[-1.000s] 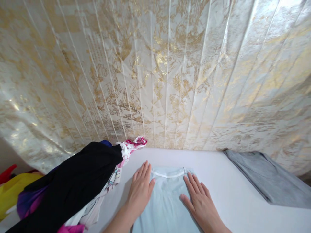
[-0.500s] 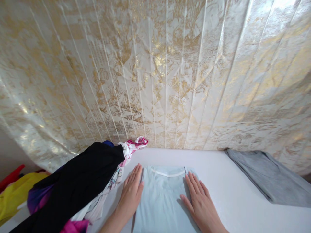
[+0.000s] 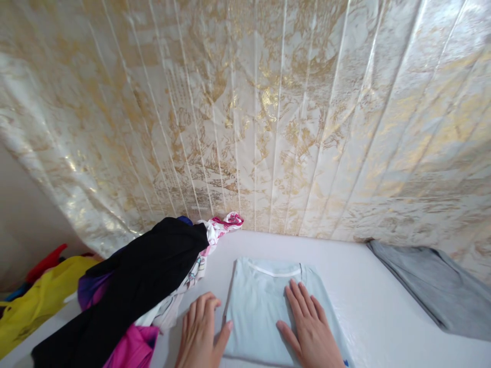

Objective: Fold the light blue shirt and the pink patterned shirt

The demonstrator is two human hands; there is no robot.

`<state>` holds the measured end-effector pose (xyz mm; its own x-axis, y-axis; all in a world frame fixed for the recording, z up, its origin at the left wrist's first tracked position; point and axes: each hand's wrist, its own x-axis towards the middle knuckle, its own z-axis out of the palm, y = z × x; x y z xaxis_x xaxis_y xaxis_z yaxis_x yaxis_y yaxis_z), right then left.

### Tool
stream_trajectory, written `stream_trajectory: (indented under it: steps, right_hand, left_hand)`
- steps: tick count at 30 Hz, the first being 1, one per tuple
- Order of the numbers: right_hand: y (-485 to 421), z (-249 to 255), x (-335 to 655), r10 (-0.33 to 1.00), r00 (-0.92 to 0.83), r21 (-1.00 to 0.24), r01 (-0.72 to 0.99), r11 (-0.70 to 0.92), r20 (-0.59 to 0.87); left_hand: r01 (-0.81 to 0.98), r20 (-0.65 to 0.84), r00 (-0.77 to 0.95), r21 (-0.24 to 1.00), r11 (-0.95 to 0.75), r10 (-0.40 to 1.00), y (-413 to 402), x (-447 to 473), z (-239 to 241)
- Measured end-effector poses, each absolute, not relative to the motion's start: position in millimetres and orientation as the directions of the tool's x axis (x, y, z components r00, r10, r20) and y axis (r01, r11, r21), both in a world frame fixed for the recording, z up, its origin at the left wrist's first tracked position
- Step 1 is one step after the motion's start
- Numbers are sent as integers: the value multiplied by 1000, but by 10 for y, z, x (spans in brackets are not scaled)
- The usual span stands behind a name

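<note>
Pale blue shirt (image 3: 255, 317): folded flat on the white tabletop (image 3: 383, 312), neckband (image 3: 274, 273) at its far end.
Right hand (image 3: 310, 327): laid on the shirt, grip wide, fingers nearly straight.
Left hand (image 3: 201, 327): by the shirt's left edge, grip half wide, fingers bent.
Clothes heap (image 3: 130, 296): left of the shirt, black uppermost.
Gray garment (image 3: 441, 291): folded, well apart at right.

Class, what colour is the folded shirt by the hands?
The shirt is pale blue; the head view shows it best.
</note>
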<state>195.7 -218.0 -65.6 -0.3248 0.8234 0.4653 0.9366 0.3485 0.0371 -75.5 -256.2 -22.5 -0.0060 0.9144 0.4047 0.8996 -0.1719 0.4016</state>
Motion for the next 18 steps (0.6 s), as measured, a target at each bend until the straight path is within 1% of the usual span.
stream_trajectory:
  steps: [3,5,7,9,11,13,16,17,18]
  right_hand:
    - [-2177,-655,1955,823,-324,34,936,349,467]
    - [-2174,-661,1953,826,-320,27,937,348,465]
    - [-2171,-669,1952,832,-311,10,938,346,459]
    - [-2167,-678,1952,838,-304,-10,938,346,453]
    - [-2166,-680,1949,843,-299,-23,938,345,448]
    - [-2168,-673,1945,848,-294,-26,940,340,441]
    - [-2172,-648,1935,857,-291,-20,944,330,424]
    - [-2172,-639,1932,860,-292,-16,944,328,420]
    - [-2173,-631,1929,861,-293,-14,945,328,416]
  left_hand:
    - [907,298,23,395,-145,954,-2466,-705,-120]
    - [924,225,24,368,-107,974,-2414,-658,-44]
    - [938,177,8,340,-69,984,-2372,-617,31]
    - [938,147,-4,343,-47,989,-2338,-596,92]
    - [919,128,-7,392,-44,992,-2307,-596,128]
    - [876,92,6,480,-50,996,-2280,-607,139]
    - [790,-19,19,613,-4,1000,-2259,-624,141]
    - [780,-36,11,625,14,999,-2259,-625,146]
    - [790,-34,-8,613,27,999,-2263,-625,154]
